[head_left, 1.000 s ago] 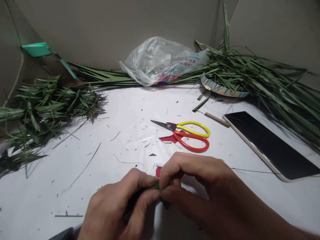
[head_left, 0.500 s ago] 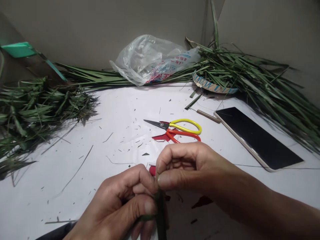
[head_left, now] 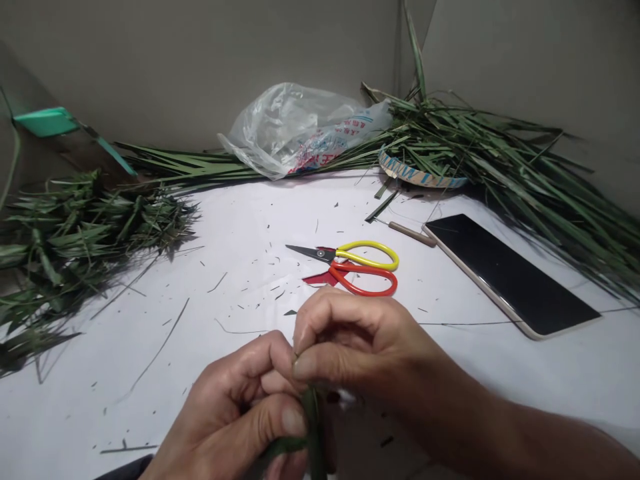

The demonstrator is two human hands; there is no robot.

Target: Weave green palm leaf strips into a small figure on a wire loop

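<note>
Low in the middle, my left hand (head_left: 250, 407) is closed with thumb and fingers on a green leaf strip (head_left: 313, 427), part of which bends around below the thumb. My right hand (head_left: 360, 340) touches the left fingertips, its thumb and forefinger pinched at the upper end of the strip; only a tiny tip shows between them. Just beyond the hands lie scissors (head_left: 327, 255) with one yellow and one red handle, resting on a piece of red material (head_left: 320, 277). The lower part of the strip runs out of the frame.
Woven green leaf pieces (head_left: 65, 240) are heaped at left. Long leaves (head_left: 500, 153) and a clear plastic bag (head_left: 295, 133) line the back. At right lie a tablet-like device (head_left: 510, 273), a thin tool with a brown handle (head_left: 413, 233) and a round blue-patterned rim (head_left: 425, 177). Leaf scraps litter the white surface.
Both hands have shifted slightly left in view, still pinching the leaf strip. The camera view has moved a little, and more of the red scissor handle shows.
</note>
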